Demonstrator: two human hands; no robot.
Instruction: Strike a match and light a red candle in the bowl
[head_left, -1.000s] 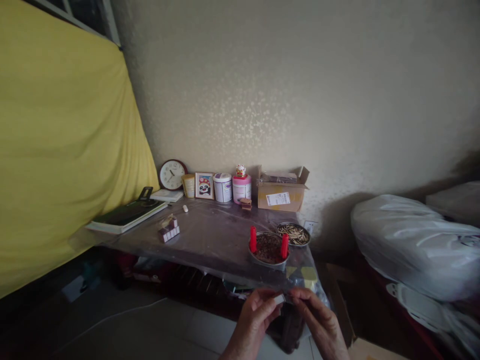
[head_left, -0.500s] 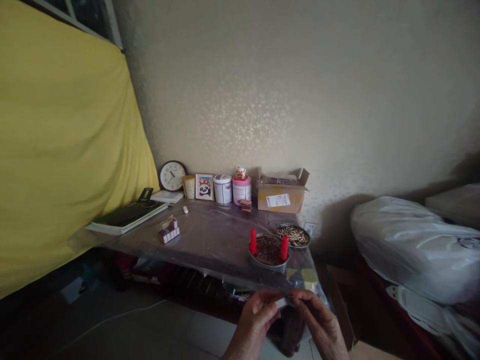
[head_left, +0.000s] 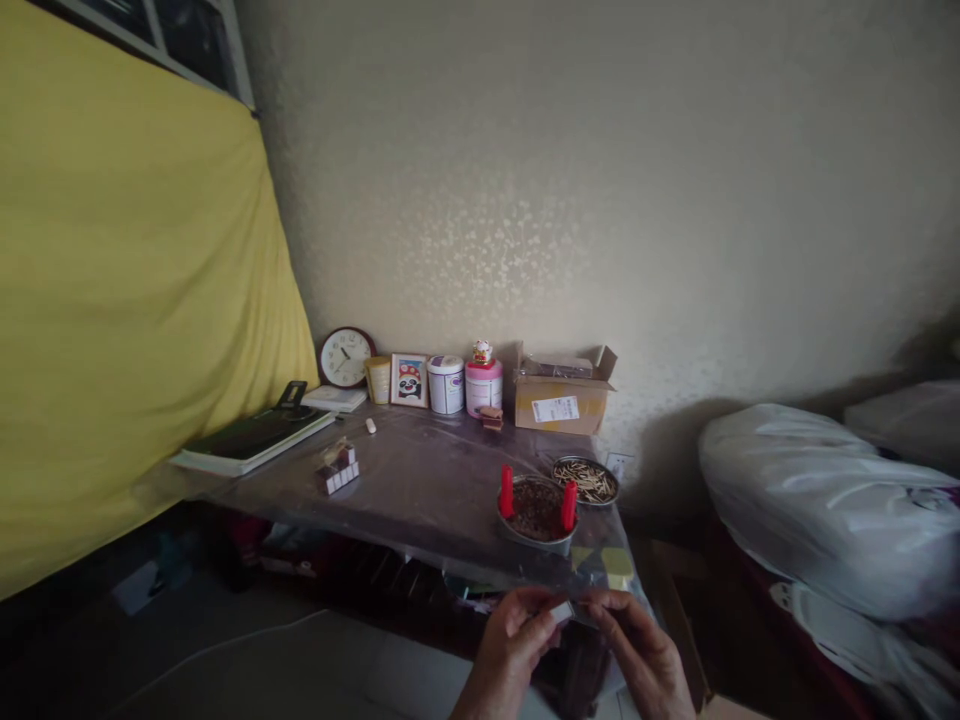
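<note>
My left hand (head_left: 514, 645) is closed around a small matchbox (head_left: 562, 612), whose pale end faces right. Close beside that end, my right hand (head_left: 641, 645) pinches a thin match, mostly hidden by the fingertips. Both hands are in front of the table's near edge, low in the view. Just beyond them on the table is a round metal tin (head_left: 538, 540) of dark grains, with two red candles (head_left: 507, 490) upright in it. Behind it to the right sits a shallow dish of loose matches (head_left: 586, 480).
Several stacked matchboxes (head_left: 339, 470) lie on the left of the plastic-covered table (head_left: 427, 490). Along the wall stand a clock (head_left: 346, 357), a picture frame (head_left: 409, 381), two canisters (head_left: 446, 388) and an open cardboard box (head_left: 559, 405). White plastic bags (head_left: 817, 500) bulge at right.
The view has tilted up slightly, so the table sits a little lower. My hands keep nearly the same pose, the right fingers still pinched beside the matchbox.
</note>
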